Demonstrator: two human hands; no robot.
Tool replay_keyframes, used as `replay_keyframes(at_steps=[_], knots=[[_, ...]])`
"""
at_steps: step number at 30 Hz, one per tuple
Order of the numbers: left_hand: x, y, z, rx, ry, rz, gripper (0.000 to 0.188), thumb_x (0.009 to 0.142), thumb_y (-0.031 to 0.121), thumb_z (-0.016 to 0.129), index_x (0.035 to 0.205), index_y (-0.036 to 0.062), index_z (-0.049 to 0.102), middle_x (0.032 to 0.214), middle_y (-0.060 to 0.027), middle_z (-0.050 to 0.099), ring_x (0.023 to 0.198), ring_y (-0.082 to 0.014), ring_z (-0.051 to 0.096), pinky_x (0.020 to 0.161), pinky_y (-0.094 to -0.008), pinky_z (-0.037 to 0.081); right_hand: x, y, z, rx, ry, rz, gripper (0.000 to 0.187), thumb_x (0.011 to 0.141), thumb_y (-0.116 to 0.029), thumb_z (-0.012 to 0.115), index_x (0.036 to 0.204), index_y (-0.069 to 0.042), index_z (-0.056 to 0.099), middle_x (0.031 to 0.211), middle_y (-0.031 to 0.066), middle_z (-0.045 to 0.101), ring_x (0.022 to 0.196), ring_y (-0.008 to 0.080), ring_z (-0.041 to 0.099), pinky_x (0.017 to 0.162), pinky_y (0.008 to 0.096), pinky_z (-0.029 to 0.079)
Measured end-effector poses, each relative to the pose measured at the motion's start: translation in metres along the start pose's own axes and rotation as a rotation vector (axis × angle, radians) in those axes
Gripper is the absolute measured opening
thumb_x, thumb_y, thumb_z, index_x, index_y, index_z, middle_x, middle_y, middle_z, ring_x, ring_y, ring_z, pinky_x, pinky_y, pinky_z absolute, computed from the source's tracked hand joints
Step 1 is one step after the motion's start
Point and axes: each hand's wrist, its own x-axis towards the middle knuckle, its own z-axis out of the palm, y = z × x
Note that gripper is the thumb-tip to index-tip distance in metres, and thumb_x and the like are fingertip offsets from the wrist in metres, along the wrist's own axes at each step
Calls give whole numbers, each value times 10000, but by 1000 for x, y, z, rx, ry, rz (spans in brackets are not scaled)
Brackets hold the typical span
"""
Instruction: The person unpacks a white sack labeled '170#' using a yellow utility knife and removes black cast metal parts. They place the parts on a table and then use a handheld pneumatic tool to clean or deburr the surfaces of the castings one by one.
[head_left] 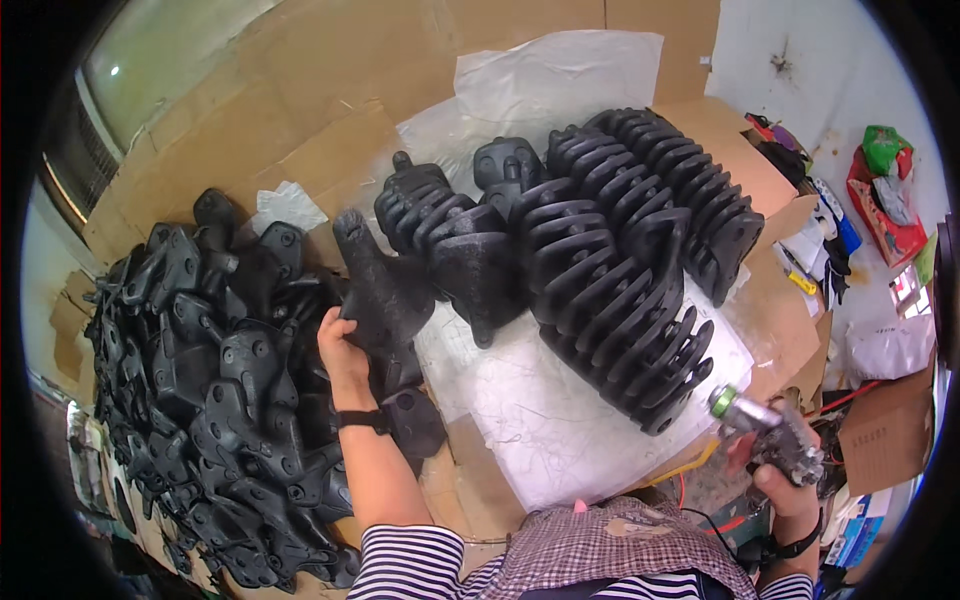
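My left hand (341, 347) is closed on the edge of a black moulded plastic part (378, 288), which has a long neck and a broad lower body. At the lower right, my right hand (787, 492) grips a grey, scuffed pistol-shaped tool (785, 440) with a green ring (722, 401) near its front end. The tool's tip points left, toward rows of nested black plastic parts (610, 290) stacked on the white sheet (500, 420). Beside the held part lies another black part (478, 262) with a pale, dusty-looking surface.
A large heap of similar black parts (220, 400) fills the left side. Cardboard (290, 100) lines the back. On the right are a yellow cutter (800, 281), a red bag (893, 235) and a cardboard box (885, 432). Red and yellow hoses (690, 465) run near my right hand.
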Motion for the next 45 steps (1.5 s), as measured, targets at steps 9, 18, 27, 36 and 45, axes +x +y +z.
replay_keyframes(at_steps=[9, 18, 27, 36, 45], knots=[[59, -115, 68, 518, -40, 76, 430, 591, -34, 645, 1019, 0, 618, 1068, -82, 600, 1034, -230, 539, 916, -291, 396, 10, 44, 0, -214, -310, 292, 569, 790, -76, 735, 1293, 6, 480, 929, 64, 649, 830, 111, 608, 747, 266, 498], [-12, 23, 59, 334, 128, 304, 332, 741, 83, 660, 1053, -2, 584, 992, -66, 604, 913, -190, 571, 863, -314, 443, 22, 51, 9, -452, -315, 176, 557, 769, -146, 756, 1248, 12, 519, 963, 62, 646, 816, 105, 610, 736, 256, 496], [28, -42, -43, 104, 305, 121, 255, 866, 169, 590, 1105, 82, 569, 1015, -32, 570, 901, -173, 535, 812, -316, 422, 21, 1, 26, -423, -196, -117, 558, 765, -129, 742, 1255, -14, 502, 833, 74, 662, 764, 129, 658, 684, 271, 516], [25, -189, 64, 497, 51, -327, 331, 696, -28, 684, 1022, 1, 639, 944, -53, 654, 833, -178, 599, 796, -313, 461, 35, 31, 39, -480, -411, 201, 545, 772, -102, 755, 1259, -27, 523, 932, 71, 644, 802, 106, 602, 759, 254, 484], [10, -4, 14, -190, -29, 79, 355, 646, -30, 491, 979, -48, 612, 1048, -144, 656, 958, -246, 625, 904, -350, 475, 40, 6, 46, -261, -114, -96, 584, 773, -180, 738, 1275, -11, 492, 885, 107, 638, 755, 165, 641, 685, 285, 519]])
